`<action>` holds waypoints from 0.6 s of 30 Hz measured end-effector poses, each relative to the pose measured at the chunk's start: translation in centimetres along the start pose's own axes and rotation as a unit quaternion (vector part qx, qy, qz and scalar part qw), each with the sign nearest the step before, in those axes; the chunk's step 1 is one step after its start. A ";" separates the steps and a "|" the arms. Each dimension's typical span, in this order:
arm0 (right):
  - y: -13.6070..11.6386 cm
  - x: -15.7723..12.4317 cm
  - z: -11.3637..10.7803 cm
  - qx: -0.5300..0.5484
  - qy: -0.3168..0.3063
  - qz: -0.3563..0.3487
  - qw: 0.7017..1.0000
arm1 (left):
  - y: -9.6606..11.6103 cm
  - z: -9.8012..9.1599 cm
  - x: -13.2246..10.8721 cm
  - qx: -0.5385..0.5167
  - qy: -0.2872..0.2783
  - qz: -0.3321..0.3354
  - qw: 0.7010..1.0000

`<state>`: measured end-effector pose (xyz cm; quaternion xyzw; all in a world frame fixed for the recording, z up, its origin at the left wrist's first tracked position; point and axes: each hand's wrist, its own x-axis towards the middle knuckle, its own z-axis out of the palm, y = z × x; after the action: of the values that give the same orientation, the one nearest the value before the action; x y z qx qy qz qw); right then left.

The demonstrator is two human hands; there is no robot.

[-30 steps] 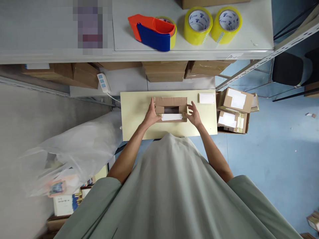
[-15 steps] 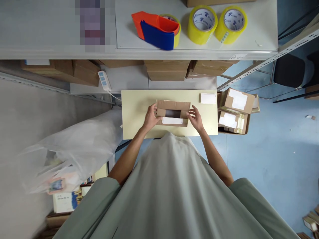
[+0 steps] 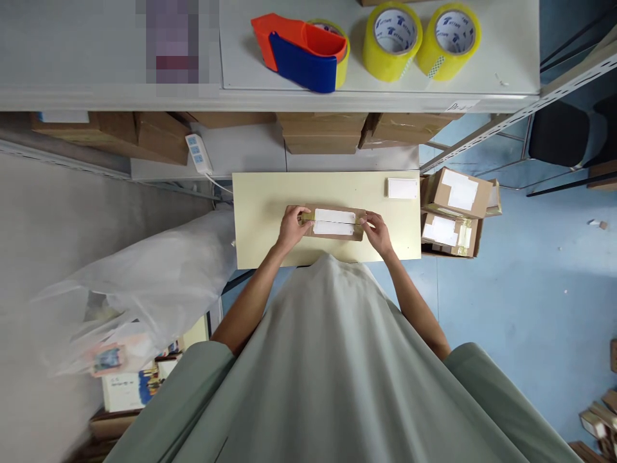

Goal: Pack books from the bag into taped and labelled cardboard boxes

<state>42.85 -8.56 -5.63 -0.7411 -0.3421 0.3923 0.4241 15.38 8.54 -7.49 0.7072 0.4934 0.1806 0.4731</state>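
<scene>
A small cardboard box (image 3: 334, 238) lies on the pale yellow table (image 3: 265, 193) in front of me. Its two top flaps are folded down and meet along a middle seam, with white labels on both sides of it. My left hand (image 3: 291, 229) grips the left end, fingers bent over the top edge. At the opposite end my right hand (image 3: 377, 233) pinches the corner with thumb and fingers. The inside of the box is hidden under the flaps.
A small white box (image 3: 402, 188) lies at the table's back right. Packed cartons (image 3: 460, 193) stand to the right. On the shelf above are an orange-and-blue tape dispenser (image 3: 303, 54) and yellow tape rolls (image 3: 393, 42). A translucent plastic bag (image 3: 159, 263) hangs at the left.
The box stood open half a second ago, its dark inside showing. Both flaps have now been folded shut. My hands stay at its two ends.
</scene>
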 end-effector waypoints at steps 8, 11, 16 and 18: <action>1.6 -1.4 1.1 -0.010 0.016 0.017 1.000 | 0.6 -0.6 -1.9 -0.010 -0.006 -0.019 1.000; 1.4 -1.3 1.1 0.004 0.017 0.019 1.000 | 0.7 -0.5 -2.1 0.010 0.010 -0.033 0.999; 1.4 -0.6 1.0 0.011 0.025 0.030 0.999 | 0.8 0.0 -2.4 0.039 0.031 -0.062 0.997; 1.6 -0.3 1.1 0.011 0.026 0.029 0.999 | 0.8 0.2 -2.4 0.046 0.034 -0.070 0.996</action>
<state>42.03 -9.08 -7.29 -0.7563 -0.3049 0.3883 0.4292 14.88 6.27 -6.35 0.6853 0.5654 0.1476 0.4346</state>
